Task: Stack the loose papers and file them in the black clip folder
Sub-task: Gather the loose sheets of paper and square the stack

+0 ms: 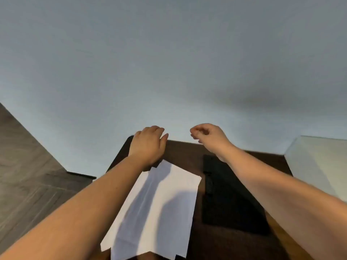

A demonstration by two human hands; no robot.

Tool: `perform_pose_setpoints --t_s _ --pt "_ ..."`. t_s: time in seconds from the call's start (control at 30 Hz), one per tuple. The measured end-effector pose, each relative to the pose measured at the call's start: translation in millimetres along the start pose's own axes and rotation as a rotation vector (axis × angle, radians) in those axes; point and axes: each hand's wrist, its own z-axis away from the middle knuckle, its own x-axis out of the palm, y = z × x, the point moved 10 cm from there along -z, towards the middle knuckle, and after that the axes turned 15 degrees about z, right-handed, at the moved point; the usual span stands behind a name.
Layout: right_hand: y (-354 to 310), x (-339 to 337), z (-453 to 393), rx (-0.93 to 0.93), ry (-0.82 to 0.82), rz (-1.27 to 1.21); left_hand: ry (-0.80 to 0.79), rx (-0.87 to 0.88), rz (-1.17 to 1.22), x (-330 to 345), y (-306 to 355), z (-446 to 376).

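Note:
White papers [159, 207] lie in a loose, slightly skewed stack on a dark wooden table [185, 152], reaching the near edge. The black clip folder [229, 201] lies flat to their right, its clip strip along its left side. My left hand [148, 145] rests palm down at the table's far edge, just beyond the papers' far corner, fingers together and holding nothing that I can see. My right hand [208, 136] hovers above the far edge, past the folder, with fingers loosely curled and nothing in them.
A pale wall fills the view beyond the table. A white box-like surface [319, 162] stands at the right. Grey wood-look flooring [28, 166] lies to the left, with a dark skirting strip [82, 174] along the wall.

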Motion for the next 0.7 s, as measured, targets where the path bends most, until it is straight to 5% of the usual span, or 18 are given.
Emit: perform_pose_setpoints --t_s 0.3,0.7 --pt "119 152 20 0.253 -0.287 0.171 -0.283 -0.360 0.047 120 -122 101" --pt "178 215 30 0.340 -0.388 0.338 -0.319 -0.706 0.120 159 -210 170"
